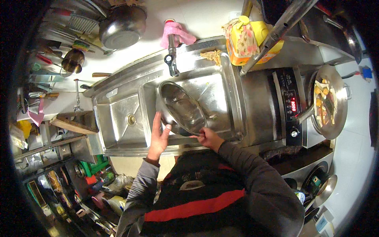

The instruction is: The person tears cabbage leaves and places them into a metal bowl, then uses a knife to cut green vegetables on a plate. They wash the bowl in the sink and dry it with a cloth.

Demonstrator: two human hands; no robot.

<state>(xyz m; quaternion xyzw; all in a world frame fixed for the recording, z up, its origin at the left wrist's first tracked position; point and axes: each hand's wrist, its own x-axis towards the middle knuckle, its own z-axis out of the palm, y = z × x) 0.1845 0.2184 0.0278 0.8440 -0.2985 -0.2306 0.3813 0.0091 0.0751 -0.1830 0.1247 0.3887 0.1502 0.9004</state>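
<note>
A stainless steel bowl (185,109) is tilted over the right basin of the metal sink (237,97), its open side turned to the right. My right hand (208,137) grips the bowl's rim at the near right. My left hand (159,136) is at the bowl's left side with fingers extended and the thumb apart; whether the palm touches the bowl cannot be told. Behind the bowl, the faucet (171,57) has a pink cloth (177,32) wrapped about it. The left basin (121,124) shows a drain (130,119).
Right of the sink stands an induction cooker (291,106) with a lit display, beside a wok (331,100) holding food and a ladle. A yellow jug (260,32) with a cloth is at the back, near a slanting metal pole (275,35). A pot (123,26) and utensils hang back left.
</note>
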